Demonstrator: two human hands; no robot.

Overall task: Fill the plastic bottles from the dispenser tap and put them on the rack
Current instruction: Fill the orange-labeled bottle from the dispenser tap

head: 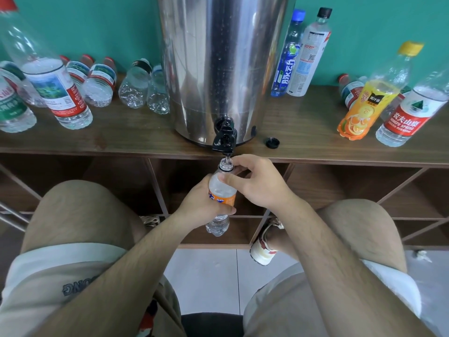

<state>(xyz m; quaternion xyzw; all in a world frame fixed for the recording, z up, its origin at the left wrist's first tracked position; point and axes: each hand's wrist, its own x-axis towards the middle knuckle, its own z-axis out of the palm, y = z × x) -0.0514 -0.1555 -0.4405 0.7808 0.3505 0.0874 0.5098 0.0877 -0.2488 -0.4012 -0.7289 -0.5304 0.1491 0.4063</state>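
A steel dispenser stands on the wooden rack top, its black tap hanging over the front edge. Under the tap's spout I hold a small clear bottle with an orange label, upright, its open mouth right below the spout. My left hand grips the bottle round its middle. My right hand pinches the bottle at its shoulder just below the neck. Water shows in the bottle's lower part.
A loose black cap lies on the rack top right of the tap. Several clear bottles lie and stand at the left. Standing bottles fill the right side, among them an orange juice bottle. Open rack compartments sit below.
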